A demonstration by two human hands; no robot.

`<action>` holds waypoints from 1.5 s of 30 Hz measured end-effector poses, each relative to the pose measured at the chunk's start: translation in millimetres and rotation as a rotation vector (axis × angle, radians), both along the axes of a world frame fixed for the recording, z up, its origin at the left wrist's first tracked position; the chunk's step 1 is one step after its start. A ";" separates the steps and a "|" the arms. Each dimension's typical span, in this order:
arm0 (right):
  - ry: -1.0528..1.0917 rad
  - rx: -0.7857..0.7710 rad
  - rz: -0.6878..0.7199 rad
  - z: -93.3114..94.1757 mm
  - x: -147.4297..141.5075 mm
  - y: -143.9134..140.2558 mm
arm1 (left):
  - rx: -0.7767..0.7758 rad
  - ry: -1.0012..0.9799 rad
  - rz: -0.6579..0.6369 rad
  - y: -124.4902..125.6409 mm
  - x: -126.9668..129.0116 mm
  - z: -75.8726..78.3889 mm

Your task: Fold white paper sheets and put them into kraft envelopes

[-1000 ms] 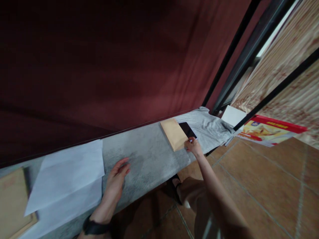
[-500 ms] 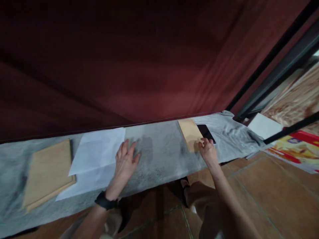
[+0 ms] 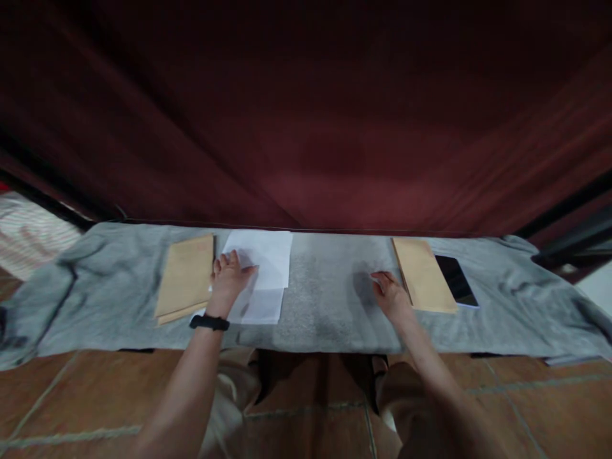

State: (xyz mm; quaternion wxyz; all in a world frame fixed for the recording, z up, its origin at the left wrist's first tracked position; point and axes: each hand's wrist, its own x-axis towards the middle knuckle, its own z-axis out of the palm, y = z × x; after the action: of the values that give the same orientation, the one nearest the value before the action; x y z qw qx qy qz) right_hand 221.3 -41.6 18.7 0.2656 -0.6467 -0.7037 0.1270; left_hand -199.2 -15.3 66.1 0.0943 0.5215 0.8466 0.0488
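I see L hand [image 3: 228, 278] spread flat on white paper sheet [image 3: 262, 268], R hand [image 3: 389, 296] loosely open, empty, beside tan rectangular envelope [image 3: 422, 274], grey cloth-covered surface [image 3: 325, 306]

Both bare forearms reaching toward twelve o'clock, rising from the bottom edge and spread well apart. Left hand [image 3: 228, 278] at about ten o'clock, palm down, fingers loosely spread and pointing to twelve, a dark band round the wrist. Right hand [image 3: 389, 296] at about two o'clock, palm down, fingers relaxed and slightly curled, angled toward eleven.
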 end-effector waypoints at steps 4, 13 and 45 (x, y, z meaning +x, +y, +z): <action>0.049 -0.058 0.060 3.5 -32.3 8.9 | -0.007 0.001 0.039 -3.1 -26.1 -1.5; 0.235 -0.092 0.156 -0.9 -111.4 19.4 | -0.034 -0.028 -0.002 -1.4 -36.0 0.3; -0.175 -0.185 0.402 51.2 -261.4 92.5 | 0.144 -0.228 0.002 -0.2 -49.8 14.8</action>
State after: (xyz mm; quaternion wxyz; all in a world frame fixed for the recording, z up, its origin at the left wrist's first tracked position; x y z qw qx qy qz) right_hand -40.1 50.9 69.9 0.1126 -0.5238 -0.8239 0.1848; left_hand -249.0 -15.6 80.9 0.1521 0.5173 0.8252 0.1684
